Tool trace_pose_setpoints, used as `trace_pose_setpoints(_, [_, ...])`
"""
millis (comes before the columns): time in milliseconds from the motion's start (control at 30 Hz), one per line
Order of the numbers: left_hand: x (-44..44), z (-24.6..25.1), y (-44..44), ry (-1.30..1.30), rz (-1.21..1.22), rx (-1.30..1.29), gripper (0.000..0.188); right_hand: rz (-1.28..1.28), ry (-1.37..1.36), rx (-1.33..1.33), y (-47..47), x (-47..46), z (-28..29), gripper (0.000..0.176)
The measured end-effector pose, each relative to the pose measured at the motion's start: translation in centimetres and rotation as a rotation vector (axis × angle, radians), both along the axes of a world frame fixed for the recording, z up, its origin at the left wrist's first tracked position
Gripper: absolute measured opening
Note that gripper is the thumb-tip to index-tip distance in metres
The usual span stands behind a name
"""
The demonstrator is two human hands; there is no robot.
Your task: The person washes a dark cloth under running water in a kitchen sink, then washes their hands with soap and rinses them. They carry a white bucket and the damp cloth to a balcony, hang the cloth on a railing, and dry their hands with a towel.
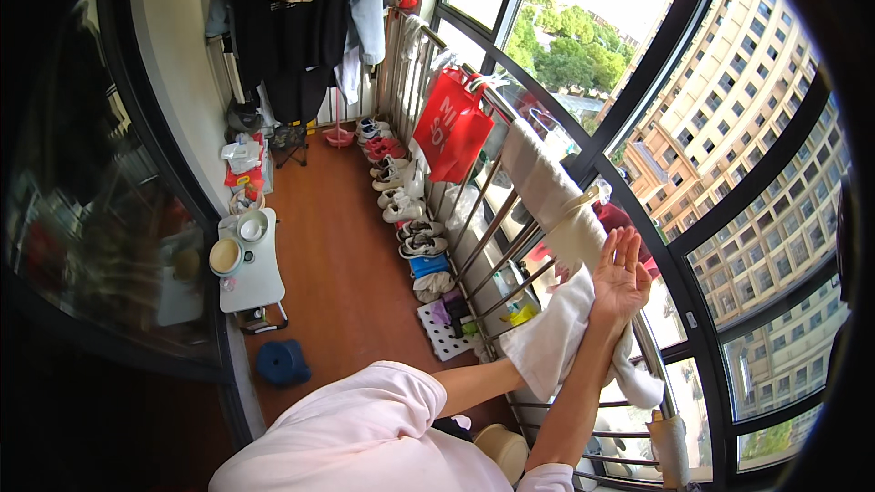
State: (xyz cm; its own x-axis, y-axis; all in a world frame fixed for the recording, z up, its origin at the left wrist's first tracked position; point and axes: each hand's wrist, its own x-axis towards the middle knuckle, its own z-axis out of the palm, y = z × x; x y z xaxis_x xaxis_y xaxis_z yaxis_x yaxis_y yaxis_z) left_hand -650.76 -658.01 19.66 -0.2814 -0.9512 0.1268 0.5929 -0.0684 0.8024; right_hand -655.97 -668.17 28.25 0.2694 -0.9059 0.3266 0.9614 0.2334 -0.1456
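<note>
My right hand (621, 273) is palm up with its fingers extended and holds nothing; its wrist and forearm lie against a white cloth (557, 338) at the metal railing. My left forearm reaches under this cloth, which hides the left hand. One part of the white cloth (637, 372) hangs beyond my right forearm by the rail. Just above my fingers, a light towel (540, 167) drapes over the railing, with a pale clip (581, 201) on it. A red bag (452, 126) hangs farther along the railing.
Shoes (403, 207) line the railing's foot, with a white perforated board (444, 336) nearer me. At left stand a small white table (263, 287) with bowls and a blue stool (282, 362). Dark clothes (294, 34) hang at the far end. A beige bucket (502, 451) stands beside me.
</note>
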Motion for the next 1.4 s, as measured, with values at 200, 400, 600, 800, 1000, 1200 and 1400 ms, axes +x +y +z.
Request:
trace_pose_setpoints(200, [-2.0, -2.0, 3.8, -0.298, -0.049, -0.099, 0.032, -0.881, 0.869, 0.095, -4.8, -2.2, 4.5, 0.027])
trace_pose_setpoints(400, [-5.2, -3.3, 6.8, -0.422, 0.005, -0.183, 0.037, -1.715, 1.880, -0.440, -3.1, -1.1, 7.0, 0.012])
trace_pose_setpoints(600, [-5.5, -3.2, 4.9, -0.388, 0.119, -0.148, 0.043, -1.805, 2.102, -0.681, -0.6, 0.9, 3.0, 0.010])
trace_pose_setpoints(800, [-2.6, -2.7, 2.2, -0.182, 0.086, -0.041, 0.049, -1.702, 2.410, -0.367, 1.4, -0.5, 1.6, 0.025])
trace_pose_setpoints(1000, [-0.9, 1.3, -4.1, 0.964, -0.435, 0.168, 0.048, -1.761, 2.385, -0.299, 5.3, -0.8, -1.6, 0.038])
trace_pose_setpoints(1200, [4.2, 5.4, -3.0, 0.512, -0.182, 0.236, 0.029, -1.093, 1.578, -0.541, 11.4, -2.0, -2.4, 0.038])
trace_pose_setpoints(1400, [3.0, 1.9, 0.3, -0.088, 0.201, 0.037, 0.019, -0.194, 0.744, 0.163, 12.4, -0.8, -6.9, 0.053])
